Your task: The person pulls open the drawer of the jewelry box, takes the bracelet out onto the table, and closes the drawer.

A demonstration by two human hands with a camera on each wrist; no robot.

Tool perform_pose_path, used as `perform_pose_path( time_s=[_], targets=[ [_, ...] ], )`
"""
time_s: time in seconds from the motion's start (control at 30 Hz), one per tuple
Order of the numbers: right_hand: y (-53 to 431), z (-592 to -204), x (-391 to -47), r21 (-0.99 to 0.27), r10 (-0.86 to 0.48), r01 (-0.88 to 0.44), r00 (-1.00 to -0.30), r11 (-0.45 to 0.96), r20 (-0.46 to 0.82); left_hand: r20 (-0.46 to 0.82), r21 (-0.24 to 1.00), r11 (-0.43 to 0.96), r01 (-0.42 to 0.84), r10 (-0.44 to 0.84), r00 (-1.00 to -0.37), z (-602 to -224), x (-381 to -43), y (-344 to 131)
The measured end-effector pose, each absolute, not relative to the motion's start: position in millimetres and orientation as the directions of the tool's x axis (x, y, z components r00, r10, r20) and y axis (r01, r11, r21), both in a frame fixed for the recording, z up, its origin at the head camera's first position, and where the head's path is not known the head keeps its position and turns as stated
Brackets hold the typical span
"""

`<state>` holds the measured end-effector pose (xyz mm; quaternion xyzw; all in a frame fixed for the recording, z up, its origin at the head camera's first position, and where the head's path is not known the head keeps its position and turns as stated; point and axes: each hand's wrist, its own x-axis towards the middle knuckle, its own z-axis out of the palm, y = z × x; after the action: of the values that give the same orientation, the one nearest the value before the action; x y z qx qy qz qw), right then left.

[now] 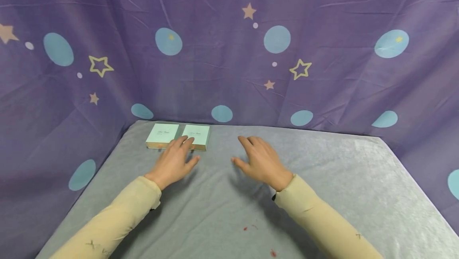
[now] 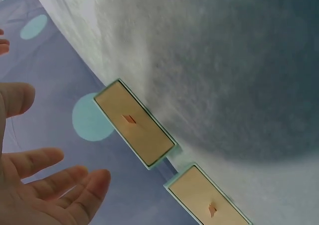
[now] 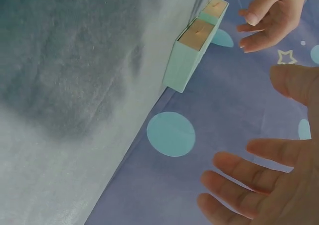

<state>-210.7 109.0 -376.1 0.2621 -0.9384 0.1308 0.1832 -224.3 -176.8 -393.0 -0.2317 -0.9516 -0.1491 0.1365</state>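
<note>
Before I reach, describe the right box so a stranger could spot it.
On the grey table, look to the far left corner. A mint-green left box and matching right box sit side by side; the right one lies nearer the table's middle.

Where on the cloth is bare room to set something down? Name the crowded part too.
Widest: the grey cloth between the right hand and the purple curtain on the right. Smaller: the gap between that hand and the left hand. Crowded: the far left corner, where two mint-green boxes sit side by side.
</note>
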Motion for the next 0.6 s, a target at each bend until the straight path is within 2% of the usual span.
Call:
perform_pose_path(
  time_s=[0.37, 0.6],
  targets=[
    [88.6, -377.4, -234.5, -0.150, -0.445, -0.498, -0.848, 0.854, 0.287, 0.314, 0.258, 0.865, 0.430, 0.346, -0.884, -390.9, -251.7, -181.1],
    [68.2, -375.7, -247.9, -0.150, -0.461, -0.511, -0.844, 0.846, 0.274, 0.311, 0.250, 0.875, 0.414, 0.332, -0.891, -390.9, -269.1, -180.3]
  ],
)
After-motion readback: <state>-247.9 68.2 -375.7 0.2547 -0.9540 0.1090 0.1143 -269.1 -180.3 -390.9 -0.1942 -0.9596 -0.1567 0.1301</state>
